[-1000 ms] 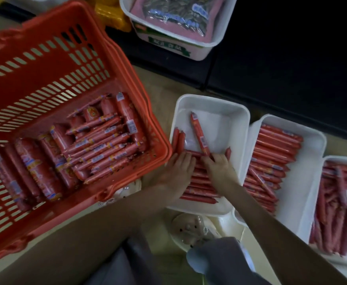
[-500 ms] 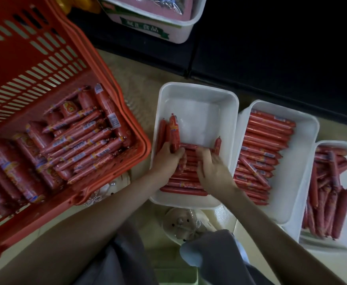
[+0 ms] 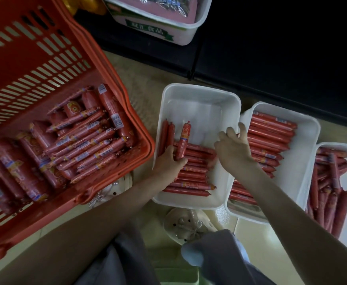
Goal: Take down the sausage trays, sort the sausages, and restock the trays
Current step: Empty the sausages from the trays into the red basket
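Holding one sausage (image 3: 185, 136) in our left grip (image 3: 168, 161) over the left tray (image 3: 199, 89), we judge it light, firm, slick-skinned, best pinched mid-length. Our right grip (image 3: 233, 149) hangs wide, empty, at its right rim

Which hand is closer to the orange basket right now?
Left. The left hand holds a sausage in the tray beside the basket; the right hand is at that tray's opposite edge.

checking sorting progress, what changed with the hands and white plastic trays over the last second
The right hand let go of the loose red wrapped sausage and moved right, open, to the leftmost white plastic tray's right rim. The left hand now grips that sausage. The orange plastic basket and other trays stayed put.
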{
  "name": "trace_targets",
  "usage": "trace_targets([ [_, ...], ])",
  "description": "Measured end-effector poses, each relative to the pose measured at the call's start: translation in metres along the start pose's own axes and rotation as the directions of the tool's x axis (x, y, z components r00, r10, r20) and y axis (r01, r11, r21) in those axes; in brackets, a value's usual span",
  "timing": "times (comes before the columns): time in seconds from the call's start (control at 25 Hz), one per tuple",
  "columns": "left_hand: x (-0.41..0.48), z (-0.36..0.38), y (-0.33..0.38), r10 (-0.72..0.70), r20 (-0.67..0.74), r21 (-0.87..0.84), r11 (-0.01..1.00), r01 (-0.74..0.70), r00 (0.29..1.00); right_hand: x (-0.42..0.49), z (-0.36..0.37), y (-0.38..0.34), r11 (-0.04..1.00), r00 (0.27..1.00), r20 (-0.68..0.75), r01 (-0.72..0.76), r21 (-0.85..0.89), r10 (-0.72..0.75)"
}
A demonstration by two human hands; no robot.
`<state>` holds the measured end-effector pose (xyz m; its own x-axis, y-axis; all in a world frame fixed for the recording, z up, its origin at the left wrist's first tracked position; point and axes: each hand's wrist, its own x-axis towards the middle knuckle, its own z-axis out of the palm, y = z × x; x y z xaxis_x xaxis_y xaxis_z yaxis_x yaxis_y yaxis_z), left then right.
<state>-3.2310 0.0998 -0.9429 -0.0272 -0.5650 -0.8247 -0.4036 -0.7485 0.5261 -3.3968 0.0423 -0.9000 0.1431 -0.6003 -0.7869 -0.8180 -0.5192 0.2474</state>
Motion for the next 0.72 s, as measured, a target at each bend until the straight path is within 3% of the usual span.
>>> trace_targets([
  [0.08, -0.004, -0.004, 0.003, -0.009, 0.008, -0.006, 1.000, 0.009, 1.000, -0.007, 0.001, 0.005, 0.981, 0.993, -0.096, -0.056, 0.188, 0.075],
  [0.16, -0.012, -0.008, 0.010, -0.020, 0.020, -0.039, 0.999, 0.021, 1.000, -0.013, 0.004, 0.004, 0.872, 0.970, -0.155, -0.093, 0.480, 0.189],
  [0.2, -0.020, -0.011, 0.018, -0.019, 0.035, -0.075, 0.997, 0.022, 0.999, -0.017, 0.004, 0.003, 0.743, 0.959, -0.139, -0.095, 0.662, 0.246],
  [0.24, -0.029, -0.013, 0.028, -0.006, 0.058, -0.120, 0.993, 0.013, 0.998, -0.023, 0.000, 0.003, 0.547, 0.955, -0.086, -0.088, 0.832, 0.284],
  [0.32, -0.050, -0.018, 0.052, 0.055, 0.105, -0.212, 0.977, -0.032, 0.993, -0.037, -0.014, 0.002, 0.158, 0.949, -0.008, -0.044, 0.986, 0.315],
  [0.44, -0.083, -0.034, 0.089, 0.165, 0.121, -0.283, 0.951, -0.125, 0.979, -0.069, -0.054, 0.001, -0.088, 0.950, -0.055, 0.086, 0.992, 0.308],
  [0.56, -0.119, -0.069, 0.114, 0.218, 0.063, -0.410, 0.896, -0.174, 0.974, -0.098, -0.101, -0.005, -0.149, 0.934, -0.213, 0.263, 0.953, 0.286],
  [0.64, -0.146, -0.105, 0.115, 0.235, -0.009, -0.499, 0.841, -0.208, 0.972, -0.108, -0.132, -0.017, -0.083, 0.919, -0.303, 0.333, 0.939, 0.251],
  [0.72, -0.167, -0.143, 0.103, 0.240, -0.085, -0.564, 0.789, -0.245, 0.967, -0.105, -0.160, -0.036, 0.050, 0.897, -0.396, 0.394, 0.918, 0.197],
])
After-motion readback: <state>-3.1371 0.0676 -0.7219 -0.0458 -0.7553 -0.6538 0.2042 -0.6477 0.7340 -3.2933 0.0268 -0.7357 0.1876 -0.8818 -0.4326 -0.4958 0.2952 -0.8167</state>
